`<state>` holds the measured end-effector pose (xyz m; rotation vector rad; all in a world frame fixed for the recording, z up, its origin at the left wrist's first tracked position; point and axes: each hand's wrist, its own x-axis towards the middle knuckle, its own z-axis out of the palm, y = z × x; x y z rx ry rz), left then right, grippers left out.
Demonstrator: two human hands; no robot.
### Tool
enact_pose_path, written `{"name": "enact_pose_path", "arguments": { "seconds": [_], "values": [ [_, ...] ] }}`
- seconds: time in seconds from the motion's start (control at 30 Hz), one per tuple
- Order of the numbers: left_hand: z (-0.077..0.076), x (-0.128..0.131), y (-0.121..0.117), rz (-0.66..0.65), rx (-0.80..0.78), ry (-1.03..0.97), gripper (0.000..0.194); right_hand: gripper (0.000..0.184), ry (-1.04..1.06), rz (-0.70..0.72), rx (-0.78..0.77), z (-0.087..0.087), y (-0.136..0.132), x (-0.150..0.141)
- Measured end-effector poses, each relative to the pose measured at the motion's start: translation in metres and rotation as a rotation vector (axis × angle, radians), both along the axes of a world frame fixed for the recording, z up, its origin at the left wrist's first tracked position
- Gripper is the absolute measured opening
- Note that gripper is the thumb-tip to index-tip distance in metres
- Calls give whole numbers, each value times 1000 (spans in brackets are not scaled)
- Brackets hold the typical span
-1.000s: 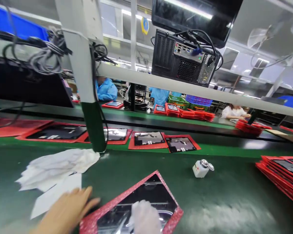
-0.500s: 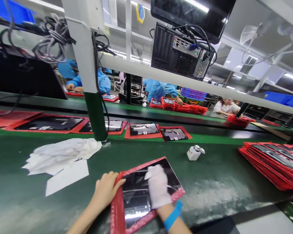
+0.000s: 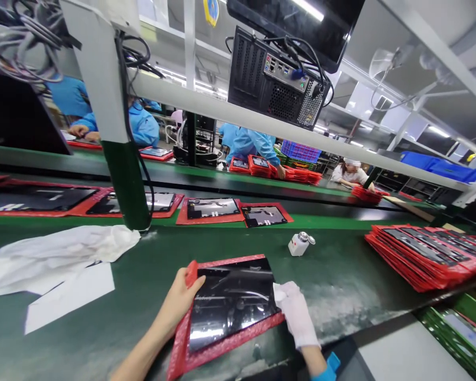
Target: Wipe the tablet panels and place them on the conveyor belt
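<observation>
A glossy black screen panel [image 3: 232, 296] lies on a red bubble-wrap sleeve [image 3: 238, 339] in front of me. My left hand [image 3: 182, 296] grips the left edge of both, thumb on the glass and fingers around the sleeve. At the panel's right edge is my right hand [image 3: 298, 316], in a white glove, its fingers closed on a small white wipe [image 3: 278, 294]. Beyond the panel stands a white pump bottle [image 3: 299, 244] with its metal lid flipped up.
White cloths [image 3: 59, 254] and a white sheet [image 3: 71, 301] lie on the left of the green bench [image 3: 143, 338]. A stack of red-sleeved panels [image 3: 424, 259] sits at right. More panels [image 3: 212, 208] line the back strip. A post [image 3: 122, 180] rises at left; co-workers sit beyond.
My right hand has moved from the middle of the glass to its right edge. My left hand still holds the left edge. The view has turned somewhat to the right.
</observation>
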<state>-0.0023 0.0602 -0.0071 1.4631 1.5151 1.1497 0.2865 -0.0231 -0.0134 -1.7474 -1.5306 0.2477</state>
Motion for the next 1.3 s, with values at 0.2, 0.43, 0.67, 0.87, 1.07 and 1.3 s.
{"name": "enact_pose_path", "arguments": {
  "seconds": [0.2,0.43,0.67,0.87,1.07,1.3],
  "values": [
    [15,7,10,-2,19,-351,52,28,150,-132,9,88,34,22],
    [31,17,14,-38,-1,-578,57,21,-500,439,-140,115,99,-41],
    [14,15,23,3,-151,-801,46,11,-876,681,-218,124,114,-66],
    [0,-1,38,-80,-454,-899,15,26,-849,386,37,165,73,-41],
    [14,5,18,-193,-613,-997,33,34,-560,457,473,73,22,-56],
    [18,4,-12,-139,-581,-933,47,18,-509,400,308,-8,-15,-74]
  ]
}}
